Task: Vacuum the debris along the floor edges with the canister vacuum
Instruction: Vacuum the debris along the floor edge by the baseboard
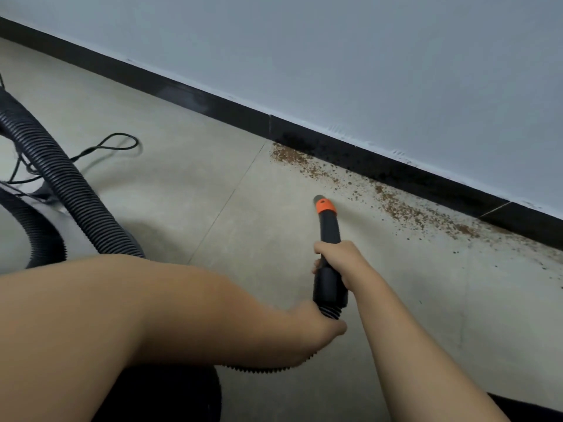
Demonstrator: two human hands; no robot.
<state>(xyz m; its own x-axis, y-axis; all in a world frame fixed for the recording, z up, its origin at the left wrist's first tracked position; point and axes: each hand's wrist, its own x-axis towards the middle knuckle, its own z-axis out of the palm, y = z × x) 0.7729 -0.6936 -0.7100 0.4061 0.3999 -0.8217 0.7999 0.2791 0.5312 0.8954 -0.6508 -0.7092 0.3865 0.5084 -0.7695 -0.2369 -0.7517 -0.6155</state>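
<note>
A black vacuum nozzle [328, 226] with an orange collar points at the floor, its tip a little short of the debris. My right hand [342, 260] grips the nozzle's middle. My left hand [316, 328] holds the ribbed hose [70, 190] just behind the nozzle's base. Brown crumbly debris [396, 205] lies in a band along the black baseboard [365, 159], from a dense patch at the left end to scattered specks at the right.
The hose loops away to the left over the grey canister body [18, 226]. A thin black power cord [115, 144] lies coiled on the beige tiled floor. A pale wall rises above the baseboard. A dark object [170, 397] sits at the bottom edge.
</note>
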